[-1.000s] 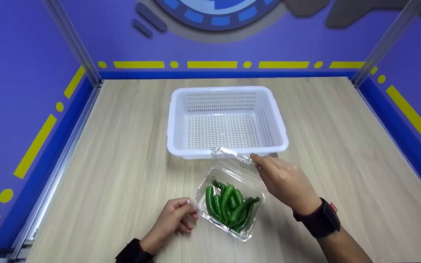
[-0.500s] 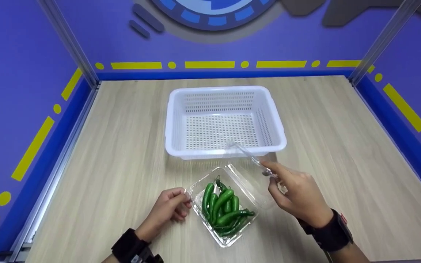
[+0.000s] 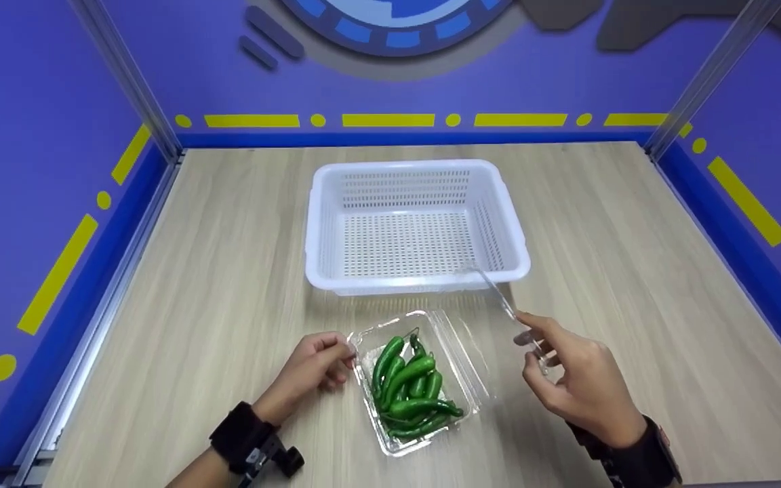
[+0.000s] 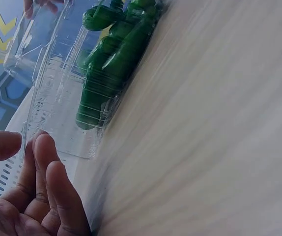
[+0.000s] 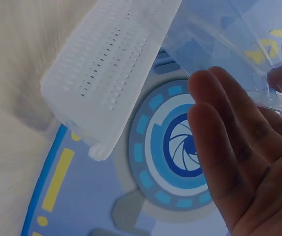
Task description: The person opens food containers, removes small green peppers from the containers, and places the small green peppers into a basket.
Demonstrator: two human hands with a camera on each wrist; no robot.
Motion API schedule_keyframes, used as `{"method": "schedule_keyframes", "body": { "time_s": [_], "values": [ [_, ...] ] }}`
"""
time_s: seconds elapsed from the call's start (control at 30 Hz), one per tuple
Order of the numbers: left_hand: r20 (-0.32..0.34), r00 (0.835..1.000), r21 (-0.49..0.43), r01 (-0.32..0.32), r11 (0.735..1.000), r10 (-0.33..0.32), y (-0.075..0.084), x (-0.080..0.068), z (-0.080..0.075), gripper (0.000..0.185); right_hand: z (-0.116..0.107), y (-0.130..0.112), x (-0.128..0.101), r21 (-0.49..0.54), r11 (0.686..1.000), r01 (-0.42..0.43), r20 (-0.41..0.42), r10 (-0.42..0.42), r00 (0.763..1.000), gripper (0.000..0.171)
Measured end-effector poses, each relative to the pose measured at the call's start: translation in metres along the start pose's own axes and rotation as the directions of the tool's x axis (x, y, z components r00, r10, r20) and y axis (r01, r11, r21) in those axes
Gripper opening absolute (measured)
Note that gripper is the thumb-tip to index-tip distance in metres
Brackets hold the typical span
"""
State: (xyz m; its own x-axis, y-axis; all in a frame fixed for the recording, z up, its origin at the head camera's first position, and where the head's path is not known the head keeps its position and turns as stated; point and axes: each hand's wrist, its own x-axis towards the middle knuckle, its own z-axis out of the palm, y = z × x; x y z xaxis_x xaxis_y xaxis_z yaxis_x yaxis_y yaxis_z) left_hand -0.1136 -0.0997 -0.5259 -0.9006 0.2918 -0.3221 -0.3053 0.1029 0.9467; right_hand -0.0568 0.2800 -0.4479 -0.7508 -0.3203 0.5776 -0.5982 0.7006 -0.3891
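Several green chillies [image 3: 409, 391] lengthwise — tips nearward, clear box [image 3: 455, 366]

The left hand [image 3: 312, 369] is kept curled, seemingly pinching; the right hand [image 3: 577, 379] (raised) is held in a pinch.

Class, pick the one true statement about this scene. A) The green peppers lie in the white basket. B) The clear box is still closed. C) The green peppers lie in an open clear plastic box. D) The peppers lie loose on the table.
C: the green peppers sit in the clear plastic box, whose lid the right hand holds swung open; the white basket holds nothing.
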Motion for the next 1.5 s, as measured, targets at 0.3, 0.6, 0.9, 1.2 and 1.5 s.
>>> {"method": "schedule_keyframes", "body": {
  "time_s": [0.3,0.6,0.9,1.2,1.5],
  "values": [
    [0.002,1.000,0.039,0.021,0.999,-0.021,0.008,0.012,-0.001,0.016,-0.003,0.007,-0.019,-0.002,0.998,-0.056,-0.046,0.056,0.997,0.059],
    [0.025,1.000,0.055,0.018,0.998,-0.019,0.012,0.020,-0.003,0.022,-0.007,0.012,-0.033,0.000,0.989,-0.149,-0.025,0.149,0.989,0.058],
    [0.026,1.000,0.082,-0.001,0.997,-0.001,0.014,0.025,-0.003,0.027,-0.007,0.016,-0.047,-0.037,0.948,-0.317,0.000,0.318,0.948,0.049],
    [0.006,1.000,0.094,0.002,0.996,-0.003,0.018,0.031,-0.004,0.027,0.002,0.025,-0.058,-0.100,0.916,-0.389,0.059,0.396,0.917,0.040],
    [-0.005,1.000,0.089,0.005,0.996,-0.004,0.018,0.035,-0.005,0.025,0.011,0.026,-0.064,-0.185,0.867,-0.463,0.209,0.495,0.843,0.046]
  ]
}}
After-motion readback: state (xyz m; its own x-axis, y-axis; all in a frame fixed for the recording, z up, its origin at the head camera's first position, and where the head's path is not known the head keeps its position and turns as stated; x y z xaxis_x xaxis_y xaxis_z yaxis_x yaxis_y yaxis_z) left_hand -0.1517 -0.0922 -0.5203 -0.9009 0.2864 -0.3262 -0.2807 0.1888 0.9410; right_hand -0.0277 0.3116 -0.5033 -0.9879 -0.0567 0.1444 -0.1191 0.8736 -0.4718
